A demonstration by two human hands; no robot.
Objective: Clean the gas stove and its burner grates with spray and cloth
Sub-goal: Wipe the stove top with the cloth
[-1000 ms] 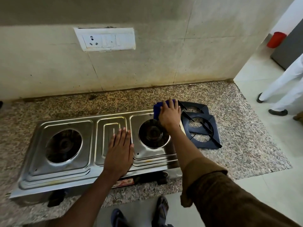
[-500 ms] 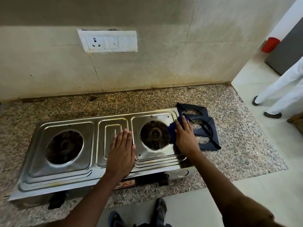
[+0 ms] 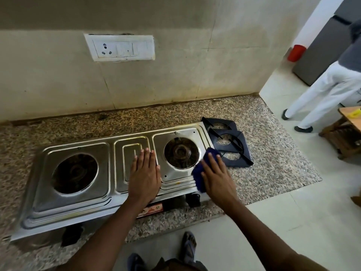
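Though smudged near its front ridges, a shiny steel stove [image 3: 82,200].

wall switchboard [image 3: 119,47], red bin [image 3: 296,53], wood stool [image 3: 345,132]

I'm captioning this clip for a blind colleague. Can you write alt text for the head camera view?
A person's right hand presses a dark blue cloth on the right edge of a stainless steel two-burner gas stove, while the left hand rests flat on its middle. Two black burner grates lie stacked on the speckled granite counter to the right.
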